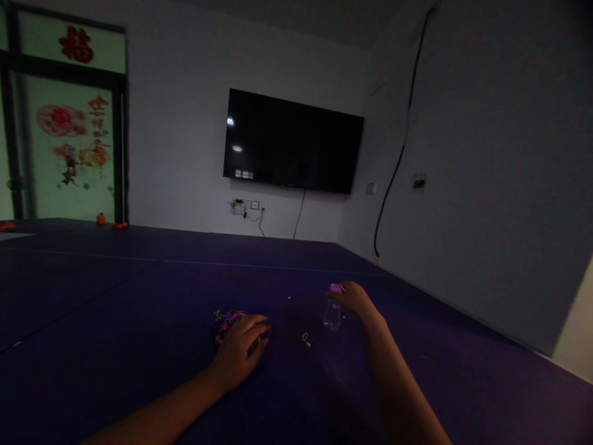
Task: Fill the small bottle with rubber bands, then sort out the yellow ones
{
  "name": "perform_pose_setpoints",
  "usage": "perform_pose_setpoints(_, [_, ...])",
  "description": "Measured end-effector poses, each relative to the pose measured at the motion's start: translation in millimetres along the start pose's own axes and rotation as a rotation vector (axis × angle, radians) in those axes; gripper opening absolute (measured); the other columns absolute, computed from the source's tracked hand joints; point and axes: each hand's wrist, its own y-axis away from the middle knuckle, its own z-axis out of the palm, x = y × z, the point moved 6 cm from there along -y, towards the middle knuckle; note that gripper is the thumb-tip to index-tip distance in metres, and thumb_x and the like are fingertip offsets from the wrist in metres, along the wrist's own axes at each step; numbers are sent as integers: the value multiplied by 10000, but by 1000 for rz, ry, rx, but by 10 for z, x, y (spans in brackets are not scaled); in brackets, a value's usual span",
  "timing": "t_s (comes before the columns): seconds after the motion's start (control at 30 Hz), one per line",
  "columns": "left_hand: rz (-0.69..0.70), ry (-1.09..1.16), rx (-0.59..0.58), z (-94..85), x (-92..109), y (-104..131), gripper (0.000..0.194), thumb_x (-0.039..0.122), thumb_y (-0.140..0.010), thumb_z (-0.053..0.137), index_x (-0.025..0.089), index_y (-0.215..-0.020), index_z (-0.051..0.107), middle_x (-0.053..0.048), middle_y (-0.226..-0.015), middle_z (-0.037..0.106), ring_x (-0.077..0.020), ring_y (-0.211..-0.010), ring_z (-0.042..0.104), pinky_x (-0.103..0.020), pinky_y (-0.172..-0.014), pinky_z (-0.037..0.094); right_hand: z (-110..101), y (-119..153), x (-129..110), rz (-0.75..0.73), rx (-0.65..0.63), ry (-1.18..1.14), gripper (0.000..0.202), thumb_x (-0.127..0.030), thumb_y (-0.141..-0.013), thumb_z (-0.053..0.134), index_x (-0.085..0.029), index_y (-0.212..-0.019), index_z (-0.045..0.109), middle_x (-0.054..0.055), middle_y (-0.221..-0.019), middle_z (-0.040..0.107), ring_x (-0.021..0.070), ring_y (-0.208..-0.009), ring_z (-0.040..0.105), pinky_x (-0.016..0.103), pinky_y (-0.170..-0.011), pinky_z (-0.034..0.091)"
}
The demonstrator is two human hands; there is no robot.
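Right hand [353, 298] grips the light, likely slippery bottle [332, 316] at twelve o'clock, its cap [336, 288]; left hand [238, 353], loosely spread, covers soft bands [227, 326].

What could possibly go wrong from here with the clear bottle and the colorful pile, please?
The right hand has its grip high, at the pink top, so the clear bottle might swing or tip. The left hand lies over the colorful pile, so a sideways drag could scatter some pieces. The yellow loop lies loose between the hands and might get brushed away.
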Motion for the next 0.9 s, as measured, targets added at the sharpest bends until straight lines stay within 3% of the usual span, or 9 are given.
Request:
perform_pose_setpoints(0.2, [11,11,-3,11,-14,-2,192,246,-897,501,221,-980,672,-81,-1106,661,-230,-1032,612,-425,-907,479,15,-5,75,26,2,23,332,-456,-749,648,-136,-826,693,143,-832,695,247,-774,662,254,-561,390])
perform_pose_setpoints(0.43, [-9,42,-13,16,-23,-3,213,266,-908,487,212,-976,681,-94,-1098,661,-232,-1032,606,-420,-897,481,-20,10,55,-3,-21,-31,306,-454,-741,670,-166,-837,706,117,-803,699,242,-789,670,257,-598,417])
perform_pose_setpoints(0.6, [2,65,-20,25,-23,2,208,257,-906,483,209,-967,675,-95,-1090,658,-230,-1023,608,-421,-887,484,-184,39,-26,-11,56,-32,428,-451,-701,715,-155,-1009,687,144,-925,695,271,-894,654,280,-665,444])
perform_pose_setpoints(0.7, [17,66,15,26,-19,2,204,234,-906,472,213,-957,668,-90,-1080,660,-220,-1015,607,-412,-886,477,-417,59,-153,20,175,-17,578,-477,-704,710,-136,-1161,618,159,-965,685,287,-940,638,302,-694,449])
perform_pose_setpoints(0.77, [21,54,31,22,-10,-4,212,238,-913,453,215,-933,663,-86,-1042,666,-211,-974,614,-393,-856,484,-512,73,-311,0,175,-24,492,-455,-746,677,-170,-1145,629,117,-883,696,262,-872,650,297,-679,446])
perform_pose_setpoints(0.83, [13,17,20,19,2,-14,254,277,-929,430,202,-834,653,-78,-897,672,-200,-854,623,-356,-773,495,-486,100,-545,-107,93,-35,310,-371,-781,648,-198,-1036,679,84,-847,699,226,-826,654,275,-667,443])
perform_pose_setpoints(0.9, [20,-43,-21,21,28,-18,361,340,-947,403,193,-692,613,-58,-714,629,-187,-713,600,-320,-675,479,-306,162,-773,-213,-72,4,159,-272,-783,627,-211,-899,718,72,-868,707,216,-830,657,266,-665,445])
